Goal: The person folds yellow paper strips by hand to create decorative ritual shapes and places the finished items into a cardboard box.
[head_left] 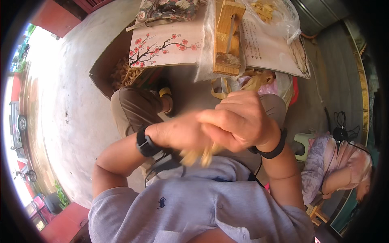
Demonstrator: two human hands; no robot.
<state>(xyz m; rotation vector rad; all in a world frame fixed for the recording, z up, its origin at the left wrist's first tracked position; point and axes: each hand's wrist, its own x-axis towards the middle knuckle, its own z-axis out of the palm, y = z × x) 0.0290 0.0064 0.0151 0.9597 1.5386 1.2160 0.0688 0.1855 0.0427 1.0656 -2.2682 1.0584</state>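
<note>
My left hand point(184, 130), blurred by motion, meets my right hand point(240, 121) above my lap. A bunch of pale yellow strips point(199, 156) hangs below the place where the hands meet, its upper part hidden by them. Both hands appear closed on the bunch, the right one with its fingers curled into a fist. Black bands circle both wrists. Beyond the hands, a yellow wooden frame point(226, 45) with a long slot lies on a sheet of white foam wrap point(206, 45) on a board point(185, 54) printed with red blossoms.
A clear plastic bag point(282, 21) of yellow strips sits at the board's far right, a floral cloth bag point(170, 10) at its far left. Below left, a cardboard box point(104, 66) holds beige curled pieces point(124, 74). Plastic bags point(267, 83) lie under the board. Another person point(334, 164) sits at right.
</note>
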